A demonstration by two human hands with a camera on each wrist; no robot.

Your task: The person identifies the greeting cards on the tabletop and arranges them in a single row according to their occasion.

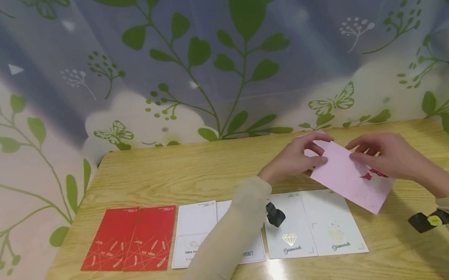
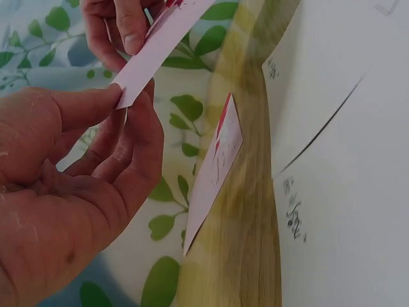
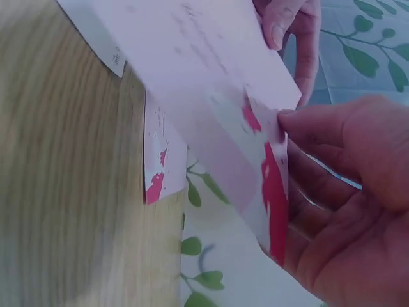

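Note:
A pink card [image 1: 341, 172] with red shapes and small print is held tilted over the right side of the table. My left hand [image 1: 292, 157] pinches one corner of it between thumb and fingers. On its edge near the red shapes, my right hand [image 3: 358, 185] grips with thumb and fingertips. A second pink card [image 2: 214, 173] with similar red marks lies on the wood beyond, mostly hidden by the left hand and held card in the head view. Two white cards with gold diamonds, a left one [image 1: 288, 224] and a right one [image 1: 333, 220], lie just below the hands.
Farther left in the row lie two red cards [image 1: 107, 240] with gold feather patterns, side by side. White cards with black lettering [image 1: 192, 220] come between, partly covered by the left sleeve [image 1: 222, 249]. A leaf-print curtain [image 1: 218, 89] hangs behind the wooden table [image 1: 194, 167].

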